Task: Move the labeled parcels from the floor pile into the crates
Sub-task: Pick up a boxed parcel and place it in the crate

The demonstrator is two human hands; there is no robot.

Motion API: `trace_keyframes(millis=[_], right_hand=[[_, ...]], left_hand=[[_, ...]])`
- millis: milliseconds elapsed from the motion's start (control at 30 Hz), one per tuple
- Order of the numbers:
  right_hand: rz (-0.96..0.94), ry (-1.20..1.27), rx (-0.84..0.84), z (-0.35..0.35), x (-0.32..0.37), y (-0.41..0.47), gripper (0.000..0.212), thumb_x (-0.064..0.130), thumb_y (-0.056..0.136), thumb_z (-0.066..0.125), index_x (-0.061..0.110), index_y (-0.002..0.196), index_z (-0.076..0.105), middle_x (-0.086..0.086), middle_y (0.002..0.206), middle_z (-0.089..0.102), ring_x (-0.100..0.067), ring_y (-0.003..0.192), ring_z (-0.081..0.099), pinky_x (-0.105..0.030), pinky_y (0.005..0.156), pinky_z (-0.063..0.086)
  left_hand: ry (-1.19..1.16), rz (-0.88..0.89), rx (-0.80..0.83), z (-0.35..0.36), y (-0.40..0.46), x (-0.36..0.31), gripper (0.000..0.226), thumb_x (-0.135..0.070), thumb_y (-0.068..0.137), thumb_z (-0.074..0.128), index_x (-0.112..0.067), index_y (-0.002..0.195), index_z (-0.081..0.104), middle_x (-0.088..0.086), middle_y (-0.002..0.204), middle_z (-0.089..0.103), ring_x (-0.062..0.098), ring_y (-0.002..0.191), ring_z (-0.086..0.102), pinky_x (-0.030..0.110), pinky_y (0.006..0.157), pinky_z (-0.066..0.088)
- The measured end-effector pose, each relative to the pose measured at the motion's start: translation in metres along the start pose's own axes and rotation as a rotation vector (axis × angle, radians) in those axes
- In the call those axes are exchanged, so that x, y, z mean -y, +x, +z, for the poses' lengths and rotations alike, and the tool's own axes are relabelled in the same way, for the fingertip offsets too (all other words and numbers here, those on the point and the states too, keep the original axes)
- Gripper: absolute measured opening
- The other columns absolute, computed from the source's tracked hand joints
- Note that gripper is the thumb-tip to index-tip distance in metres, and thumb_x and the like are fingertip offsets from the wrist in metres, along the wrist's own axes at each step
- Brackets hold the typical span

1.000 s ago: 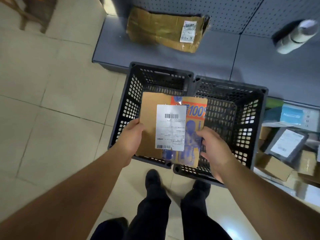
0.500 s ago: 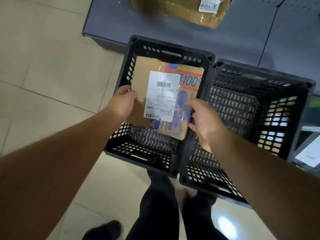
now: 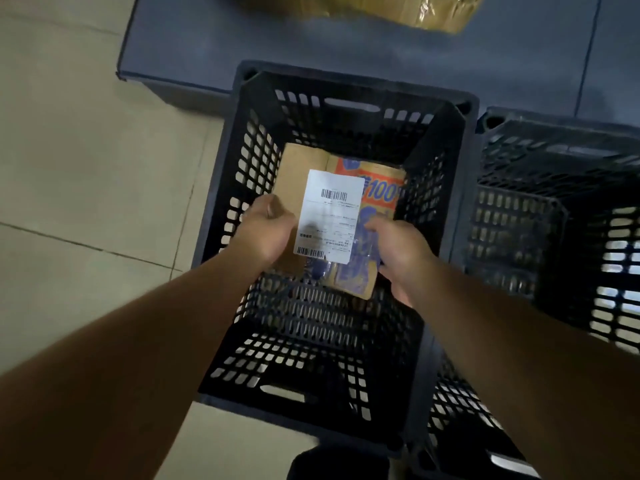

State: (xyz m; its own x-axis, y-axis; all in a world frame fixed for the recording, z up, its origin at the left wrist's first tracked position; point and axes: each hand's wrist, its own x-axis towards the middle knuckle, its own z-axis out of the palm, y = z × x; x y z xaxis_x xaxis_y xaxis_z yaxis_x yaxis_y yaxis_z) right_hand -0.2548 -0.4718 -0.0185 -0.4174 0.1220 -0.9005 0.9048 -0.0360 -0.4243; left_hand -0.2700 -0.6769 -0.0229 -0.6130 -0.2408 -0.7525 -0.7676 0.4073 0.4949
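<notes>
So from the head view, the parcel (image 3: 334, 216) sits mid-frame, down inside the left crate (image 3: 450, 188). Left hand (image 3: 265, 230) and right hand (image 3: 398, 244) each pinch a side edge. Looks like a flat, light, fairly stiff cardboard mailer, so holding it by the edges seems fine. The taped label (image 3: 329, 211) may be slick.

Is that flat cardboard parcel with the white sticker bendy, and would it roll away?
The cardboard parcel probably stays fairly stiff: held only at its sides by the left hand and right hand, it shows no sag. It looks thin, so likely light. Flat, so it should not roll in the left crate.
</notes>
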Motion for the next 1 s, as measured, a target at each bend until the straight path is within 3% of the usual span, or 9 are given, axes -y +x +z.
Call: trace_keyframes(millis=[167,267,333,533,633,767,833,900,1000], right_hand=[[0.014,-0.001,-0.031,0.014,0.007,0.040,0.030,0.045,0.088,0.059,0.027,0.112,0.058,0.011,0.095,0.062,-0.012,0.083,0.060,-0.028,0.057,0.040],[0.002,-0.019,-0.059,0.024,0.011,0.061,0.031,0.044,0.089,0.058,0.026,0.114,0.057,0.005,0.098,0.062,-0.016,0.086,0.060,-0.032,0.071,0.046],[-0.031,-0.028,-0.084,0.031,0.014,0.073,0.031,0.040,0.089,0.057,0.024,0.116,0.056,-0.003,0.107,0.065,-0.025,0.096,0.063,-0.039,0.087,0.052],[-0.072,-0.024,-0.058,0.042,0.018,0.097,0.031,0.037,0.084,0.057,0.030,0.114,0.056,0.001,0.109,0.069,-0.024,0.099,0.067,-0.048,0.096,0.054],[-0.059,-0.018,-0.049,0.048,0.015,0.103,0.026,0.033,0.086,0.056,0.027,0.111,0.060,0.000,0.110,0.071,-0.027,0.102,0.067,-0.050,0.099,0.053],[-0.051,-0.108,-0.022,0.053,0.007,0.109,0.034,0.025,0.088,0.058,0.024,0.123,0.058,-0.002,0.116,0.068,-0.027,0.105,0.064,-0.046,0.098,0.053],[-0.050,-0.163,0.001,0.055,0.007,0.112,0.049,0.022,0.088,0.057,0.026,0.136,0.050,0.000,0.126,0.064,-0.026,0.108,0.061,-0.039,0.090,0.053],[-0.049,-0.215,0.032,0.055,0.009,0.110,0.064,0.022,0.088,0.056,0.027,0.148,0.039,0.003,0.136,0.058,-0.025,0.115,0.057,-0.036,0.089,0.048],[-0.063,-0.222,0.034,0.053,0.009,0.101,0.061,0.024,0.087,0.056,0.026,0.145,0.040,0.002,0.133,0.059,-0.023,0.108,0.057,-0.033,0.086,0.046]], left_hand=[[0.054,0.031,-0.013,0.011,0.046,0.007,0.048,-0.032,0.098,0.056,-0.036,0.143,0.043,-0.004,0.130,0.047,0.016,0.096,0.055,0.026,0.068,0.044],[0.055,0.049,-0.010,0.015,0.065,0.004,0.054,-0.032,0.095,0.059,-0.032,0.146,0.042,-0.003,0.132,0.052,0.016,0.100,0.057,0.028,0.073,0.048],[0.065,0.032,0.001,0.016,0.075,0.002,0.064,-0.034,0.091,0.061,-0.033,0.150,0.037,-0.001,0.136,0.054,0.022,0.110,0.060,0.038,0.088,0.054],[0.089,0.010,0.004,0.020,0.098,0.005,0.080,-0.035,0.085,0.061,-0.037,0.157,0.026,-0.003,0.137,0.053,0.025,0.111,0.061,0.047,0.099,0.054],[0.135,0.025,0.026,0.027,0.105,0.008,0.072,-0.033,0.088,0.062,-0.031,0.154,0.032,0.002,0.149,0.045,0.028,0.120,0.059,0.048,0.101,0.053],[0.478,0.153,0.051,0.046,0.103,0.014,0.055,-0.034,0.096,0.055,-0.025,0.149,0.042,-0.002,0.170,0.010,0.033,0.153,0.020,0.051,0.121,0.029],[0.560,0.146,0.103,0.052,0.101,0.016,0.051,-0.036,0.096,0.056,-0.026,0.145,0.043,-0.003,0.171,0.004,0.033,0.154,0.016,0.052,0.123,0.025],[0.533,0.132,0.127,0.051,0.101,0.012,0.037,-0.033,0.094,0.060,-0.025,0.129,0.053,0.000,0.167,0.018,0.034,0.146,0.033,0.051,0.116,0.036],[0.425,0.087,0.122,0.045,0.091,0.004,0.028,-0.034,0.095,0.056,-0.027,0.122,0.054,0.005,0.142,0.049,0.032,0.120,0.057,0.044,0.095,0.052]])
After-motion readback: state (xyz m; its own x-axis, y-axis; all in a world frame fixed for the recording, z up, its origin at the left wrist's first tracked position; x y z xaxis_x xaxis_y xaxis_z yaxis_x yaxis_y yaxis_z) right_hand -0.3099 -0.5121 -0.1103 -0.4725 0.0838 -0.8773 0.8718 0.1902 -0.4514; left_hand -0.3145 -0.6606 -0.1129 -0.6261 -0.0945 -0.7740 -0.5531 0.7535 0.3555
